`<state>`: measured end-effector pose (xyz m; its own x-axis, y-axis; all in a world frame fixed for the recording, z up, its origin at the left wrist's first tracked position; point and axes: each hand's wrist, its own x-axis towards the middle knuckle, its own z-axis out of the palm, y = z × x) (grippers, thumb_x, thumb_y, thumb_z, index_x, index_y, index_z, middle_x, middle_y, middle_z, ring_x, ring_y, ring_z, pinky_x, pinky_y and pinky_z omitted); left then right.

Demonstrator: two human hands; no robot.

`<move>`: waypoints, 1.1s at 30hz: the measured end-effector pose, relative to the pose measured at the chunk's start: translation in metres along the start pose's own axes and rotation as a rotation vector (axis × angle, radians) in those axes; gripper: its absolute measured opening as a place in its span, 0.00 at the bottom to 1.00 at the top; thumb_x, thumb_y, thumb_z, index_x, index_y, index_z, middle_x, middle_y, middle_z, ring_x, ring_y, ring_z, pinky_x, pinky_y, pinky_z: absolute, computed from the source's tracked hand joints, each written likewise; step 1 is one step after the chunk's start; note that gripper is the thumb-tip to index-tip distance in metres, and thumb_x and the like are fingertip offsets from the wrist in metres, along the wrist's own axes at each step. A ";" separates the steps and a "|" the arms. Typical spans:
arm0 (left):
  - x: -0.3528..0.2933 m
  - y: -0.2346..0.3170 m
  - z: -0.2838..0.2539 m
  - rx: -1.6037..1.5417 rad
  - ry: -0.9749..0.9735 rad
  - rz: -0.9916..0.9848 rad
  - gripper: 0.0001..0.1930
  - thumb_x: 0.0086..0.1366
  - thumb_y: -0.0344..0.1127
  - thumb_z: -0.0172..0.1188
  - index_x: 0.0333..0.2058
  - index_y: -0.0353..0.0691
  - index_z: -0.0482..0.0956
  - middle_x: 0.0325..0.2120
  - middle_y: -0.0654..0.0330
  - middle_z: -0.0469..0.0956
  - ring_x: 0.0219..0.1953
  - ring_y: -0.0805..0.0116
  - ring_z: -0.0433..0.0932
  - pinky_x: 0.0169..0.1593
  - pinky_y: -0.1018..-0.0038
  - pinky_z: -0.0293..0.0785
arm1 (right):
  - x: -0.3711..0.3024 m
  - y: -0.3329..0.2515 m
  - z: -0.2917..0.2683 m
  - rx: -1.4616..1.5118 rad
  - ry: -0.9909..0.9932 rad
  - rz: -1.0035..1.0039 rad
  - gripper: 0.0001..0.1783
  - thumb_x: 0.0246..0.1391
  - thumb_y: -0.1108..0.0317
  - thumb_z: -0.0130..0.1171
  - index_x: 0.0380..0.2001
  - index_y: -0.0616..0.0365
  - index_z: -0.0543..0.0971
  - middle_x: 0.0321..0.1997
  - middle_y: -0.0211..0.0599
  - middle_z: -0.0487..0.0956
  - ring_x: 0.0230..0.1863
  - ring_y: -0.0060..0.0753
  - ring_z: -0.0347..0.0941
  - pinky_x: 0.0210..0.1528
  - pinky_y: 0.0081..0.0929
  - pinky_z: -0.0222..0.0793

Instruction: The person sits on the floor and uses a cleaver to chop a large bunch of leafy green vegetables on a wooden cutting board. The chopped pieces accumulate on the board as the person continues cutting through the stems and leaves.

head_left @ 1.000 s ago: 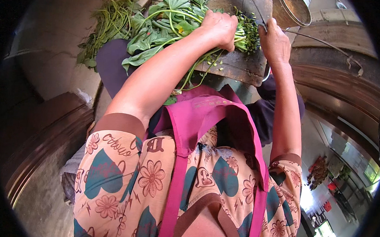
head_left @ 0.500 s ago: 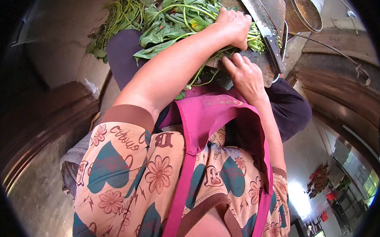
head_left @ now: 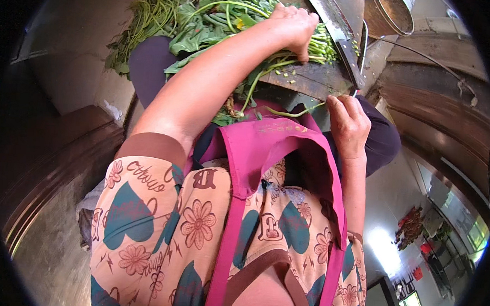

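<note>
My left hand [head_left: 295, 28] is closed over a bunch of leafy green stems [head_left: 322, 44] on a wooden chopping board [head_left: 300, 81]; the cut stem ends stick out to its right. Broad leaves [head_left: 198, 36] spread out to the left of that hand. Below and to the right, my right hand [head_left: 349, 122] pinches the end of a single thin green stem [head_left: 298, 112], which stretches left over my lap. A large knife [head_left: 337, 34] with a black handle lies on the board, right of the bunch. Small chopped bits [head_left: 285, 75] dot the board.
A heap of thin green stems [head_left: 152, 23] lies at the upper left. At the upper right stands a rusty metal bucket [head_left: 390, 17]. Dark curved wood [head_left: 443, 118] is at the right, and a pink apron [head_left: 267, 148] covers my lap.
My right hand has moved right and down, away from the board's edge, drawing a single stem with it. The left hand keeps its hold on the bunch.
</note>
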<state>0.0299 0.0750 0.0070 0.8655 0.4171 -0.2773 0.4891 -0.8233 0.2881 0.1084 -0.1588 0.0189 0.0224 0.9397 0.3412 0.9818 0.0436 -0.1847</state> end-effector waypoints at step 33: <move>0.009 0.016 0.013 0.103 0.166 -0.001 0.34 0.35 0.49 0.73 0.39 0.35 0.72 0.38 0.49 0.76 0.44 0.51 0.77 0.46 0.58 0.72 | 0.054 0.090 0.023 -0.159 -0.233 0.384 0.22 0.52 0.60 0.60 0.49 0.53 0.72 0.42 0.43 0.77 0.44 0.45 0.75 0.44 0.38 0.72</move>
<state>0.0439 0.0605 -0.0031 0.8753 0.4684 -0.1203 0.4834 -0.8544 0.1906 0.1940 -0.0962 -0.0006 0.3647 0.9294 0.0568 0.9277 -0.3575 -0.1075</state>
